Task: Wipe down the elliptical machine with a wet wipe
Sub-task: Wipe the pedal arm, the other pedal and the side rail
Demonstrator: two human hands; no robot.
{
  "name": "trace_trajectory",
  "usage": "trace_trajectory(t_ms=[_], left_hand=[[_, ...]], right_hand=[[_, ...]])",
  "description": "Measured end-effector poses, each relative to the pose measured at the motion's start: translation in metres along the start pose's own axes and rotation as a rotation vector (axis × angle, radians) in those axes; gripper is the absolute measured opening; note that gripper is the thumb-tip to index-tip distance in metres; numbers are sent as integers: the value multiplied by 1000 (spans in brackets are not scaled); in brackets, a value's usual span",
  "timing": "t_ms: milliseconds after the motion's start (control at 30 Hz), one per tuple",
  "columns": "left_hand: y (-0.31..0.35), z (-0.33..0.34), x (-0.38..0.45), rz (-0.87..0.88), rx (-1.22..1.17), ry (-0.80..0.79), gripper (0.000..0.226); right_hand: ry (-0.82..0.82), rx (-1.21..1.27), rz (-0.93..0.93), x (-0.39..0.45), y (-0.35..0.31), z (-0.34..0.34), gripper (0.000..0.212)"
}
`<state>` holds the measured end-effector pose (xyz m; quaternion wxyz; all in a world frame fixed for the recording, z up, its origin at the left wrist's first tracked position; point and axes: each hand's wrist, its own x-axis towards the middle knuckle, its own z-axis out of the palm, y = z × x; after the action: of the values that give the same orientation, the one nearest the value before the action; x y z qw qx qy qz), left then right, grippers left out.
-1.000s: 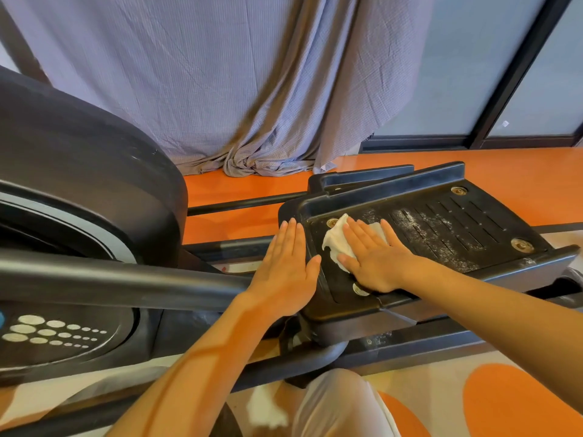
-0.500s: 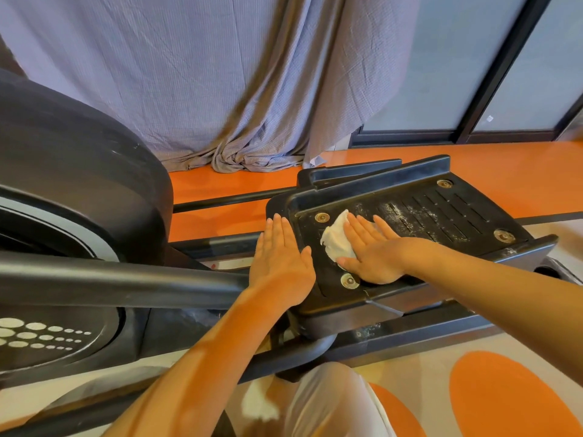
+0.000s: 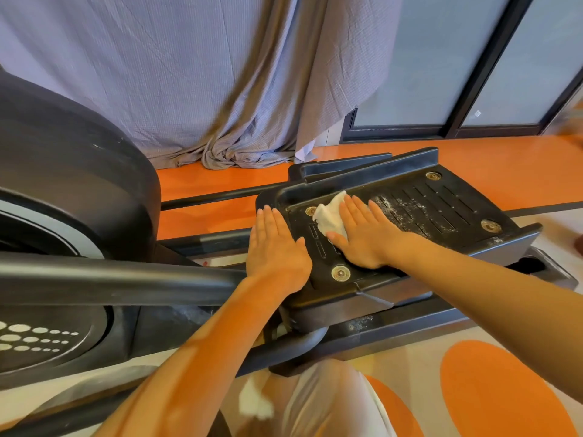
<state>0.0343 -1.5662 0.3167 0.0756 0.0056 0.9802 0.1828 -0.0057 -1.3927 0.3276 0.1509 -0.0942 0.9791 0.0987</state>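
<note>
view count: just one, a head-worn wide-angle cam, so nothing overlaps with a second view
position: above the elliptical machine's pedal [image 3: 407,212], pretty close
facing: forward and down, toward 12 o'clock
framing: pedal sits mid-frame, flywheel housing [image 3: 72,190] at 9 o'clock, curtain [image 3: 189,74] at 12
edges: straight lines bend near the borders

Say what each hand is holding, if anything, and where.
Neither hand grips anything. The right hand presses flat on the white wet wipe, fingers over its right half, against the pedal. The left hand rests flat on the pedal's front end.
</note>
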Motion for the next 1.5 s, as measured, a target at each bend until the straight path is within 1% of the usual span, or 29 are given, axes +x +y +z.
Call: trace_trajectory(t_ms=[100, 167, 233, 367, 500, 567, 733, 800, 900, 1033, 1100, 1267, 1333, 1400, 1500], left_hand=[[-2, 1, 0, 12, -25, 0, 73], [-2, 1, -1, 21, -34, -2, 73], [-2, 1, -1, 24, -40, -3, 73], [-3, 2, -3, 32, -51, 1, 72], [-5, 1, -3, 50, -50, -6, 73], [-6, 0, -2, 47, -41, -11, 73], [-7, 1, -3, 53, -43, -11, 73], [-7, 1, -2, 56, -46, -6, 73], [-6, 1, -3, 54, -58, -10, 72], [-7, 1, -3, 51, -64, -2, 72], [-7, 2, -3, 52, -59, -6, 72], [-7, 3, -2, 57, -68, -1, 72], [-7, 4, -1, 56, -66, 1, 73], [-8, 3, -1, 52, -68, 3, 73], [-7, 4, -2, 56, -73, -4, 73]], right_hand=[[-98, 59, -31, -17, 11, 0, 76], [-128, 72, -50, -17, 16, -2, 75], [-98, 82, -43, -8, 17, -3, 75], [5, 106, 37, 16, 14, -8, 76], [69, 13, 48, 16, 14, -10, 76], [31, -7, 11, 5, 18, -7, 76], [-101, 83, -29, -18, 28, -2, 76], [-69, 105, -24, -12, 27, -1, 75], [22, 140, 34, 6, 25, -4, 74], [67, 155, 57, 17, 25, -9, 74], [41, 145, 53, 8, 27, -6, 75], [-126, 114, 20, -21, 45, -4, 75], [-168, 118, 24, -23, 49, -4, 74], [-136, 116, 30, -17, 46, -4, 74], [-15, 140, 74, 0, 43, -6, 75]])
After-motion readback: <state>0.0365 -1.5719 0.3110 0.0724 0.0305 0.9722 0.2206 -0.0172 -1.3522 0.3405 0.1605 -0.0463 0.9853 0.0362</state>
